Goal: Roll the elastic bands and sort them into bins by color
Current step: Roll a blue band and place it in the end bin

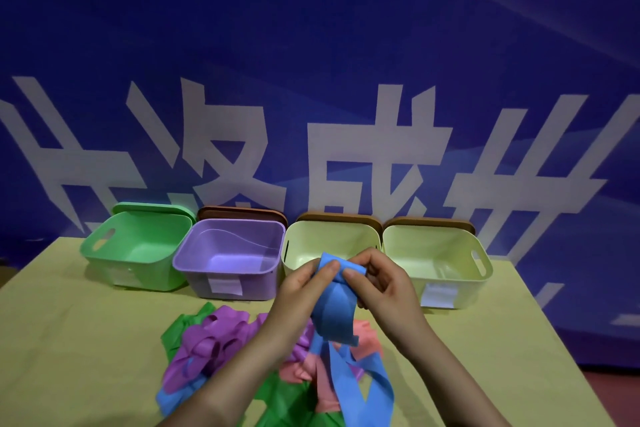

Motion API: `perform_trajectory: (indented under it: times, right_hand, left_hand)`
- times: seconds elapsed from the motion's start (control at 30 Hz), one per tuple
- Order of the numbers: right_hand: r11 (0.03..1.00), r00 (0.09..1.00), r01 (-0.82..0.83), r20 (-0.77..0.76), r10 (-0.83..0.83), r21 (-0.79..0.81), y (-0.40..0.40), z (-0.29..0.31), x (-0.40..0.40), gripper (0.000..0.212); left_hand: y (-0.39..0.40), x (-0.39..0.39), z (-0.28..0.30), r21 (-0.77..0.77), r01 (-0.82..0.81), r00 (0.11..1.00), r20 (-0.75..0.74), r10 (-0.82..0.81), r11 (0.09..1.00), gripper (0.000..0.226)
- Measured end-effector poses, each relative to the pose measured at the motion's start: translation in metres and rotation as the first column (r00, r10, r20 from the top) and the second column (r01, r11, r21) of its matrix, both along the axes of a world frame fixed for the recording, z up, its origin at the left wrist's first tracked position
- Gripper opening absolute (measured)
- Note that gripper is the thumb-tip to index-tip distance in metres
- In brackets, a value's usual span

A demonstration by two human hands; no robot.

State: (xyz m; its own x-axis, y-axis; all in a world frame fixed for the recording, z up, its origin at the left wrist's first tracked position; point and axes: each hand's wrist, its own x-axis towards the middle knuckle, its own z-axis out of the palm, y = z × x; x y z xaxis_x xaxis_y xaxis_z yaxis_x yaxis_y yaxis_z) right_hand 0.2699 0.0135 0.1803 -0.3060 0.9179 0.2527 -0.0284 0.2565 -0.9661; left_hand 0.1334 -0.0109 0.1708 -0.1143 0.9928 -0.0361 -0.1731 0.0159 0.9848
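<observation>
Rolling has only begun: your left hand (304, 282) and right hand (377, 282) pinch the blue band (334, 308); all four bins (228, 253) look empty, pile (221, 340) unsorted.

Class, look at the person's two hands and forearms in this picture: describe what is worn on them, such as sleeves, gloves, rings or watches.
Both the left hand and the right hand are bare, with no gloves. No ring, watch or bracelet shows. Both forearms are uncovered down to the picture's bottom edge, so no sleeve is in view.
</observation>
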Motion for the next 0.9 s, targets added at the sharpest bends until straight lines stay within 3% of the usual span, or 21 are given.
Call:
perform_trajectory:
  times: [0.13, 0.37, 0.53, 0.63, 0.77, 0.9]
  right_hand:
    - [1.000, 1.000, -0.002, 0.029, 0.002, -0.016, 0.003, 0.000, 0.005, 0.011]
    - [0.994, 0.994, 0.105, 0.033, -0.103, -0.041, 0.012, 0.000, 0.009, 0.013]
    - [0.988, 0.990, 0.140, 0.018, -0.139, -0.065, 0.011, -0.004, 0.010, 0.012]
    - [0.989, 0.991, 0.133, 0.014, -0.132, -0.068, 0.012, -0.002, 0.013, 0.010]
    - [0.989, 0.991, 0.134, 0.014, -0.133, -0.062, 0.013, -0.004, 0.016, 0.011]
    - [0.983, 0.981, 0.180, 0.064, -0.181, 0.029, 0.014, -0.013, 0.016, 0.005]
  left_hand:
    - [-0.004, 0.000, -0.001, -0.062, 0.129, 0.988, 0.093, -0.123, 0.990, 0.037]
    - [-0.002, 0.000, -0.016, -0.070, 0.105, 0.962, -0.246, -0.120, 0.992, 0.042]
    - [-0.003, 0.003, -0.018, -0.065, 0.096, 0.926, -0.360, -0.113, 0.993, 0.042]
    - [-0.005, 0.003, -0.012, -0.072, 0.123, 0.942, -0.305, -0.139, 0.990, 0.011]
    - [-0.010, 0.007, -0.003, -0.088, 0.182, 0.956, -0.217, -0.197, 0.979, 0.020]
    - [-0.009, 0.012, 0.001, -0.103, 0.092, 0.971, -0.212, -0.113, 0.990, 0.023]
